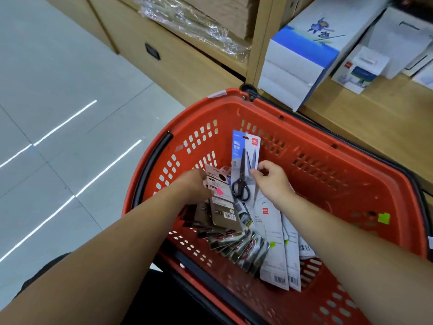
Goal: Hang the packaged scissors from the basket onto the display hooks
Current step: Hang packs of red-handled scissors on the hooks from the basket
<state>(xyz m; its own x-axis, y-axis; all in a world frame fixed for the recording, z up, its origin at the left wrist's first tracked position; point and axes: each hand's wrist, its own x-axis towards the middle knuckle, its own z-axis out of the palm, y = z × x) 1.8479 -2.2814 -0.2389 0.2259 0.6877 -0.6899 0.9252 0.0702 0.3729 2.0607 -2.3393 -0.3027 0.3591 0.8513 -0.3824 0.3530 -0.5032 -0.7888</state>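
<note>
A red plastic basket (328, 146) stands on the floor and holds several carded scissor packs. My right hand (273, 181) pinches the edge of a blue-and-white pack with black-handled scissors (244, 158), lifted upright against the basket's far wall. My left hand (193, 185) grips a grey card pack (222, 202) with a pink sticker, held over a fanned pile of dark packs (236, 245). White packs (274, 242) with barcodes lie face down under my right wrist. No display hooks are in view.
Wooden shelving runs behind the basket, with a drawer (152, 51) at the left and white and blue boxes (297, 64) on the shelf at the right. Grey tiled floor (58, 113) lies to the left. The basket's black handle (150, 170) hangs down its left side.
</note>
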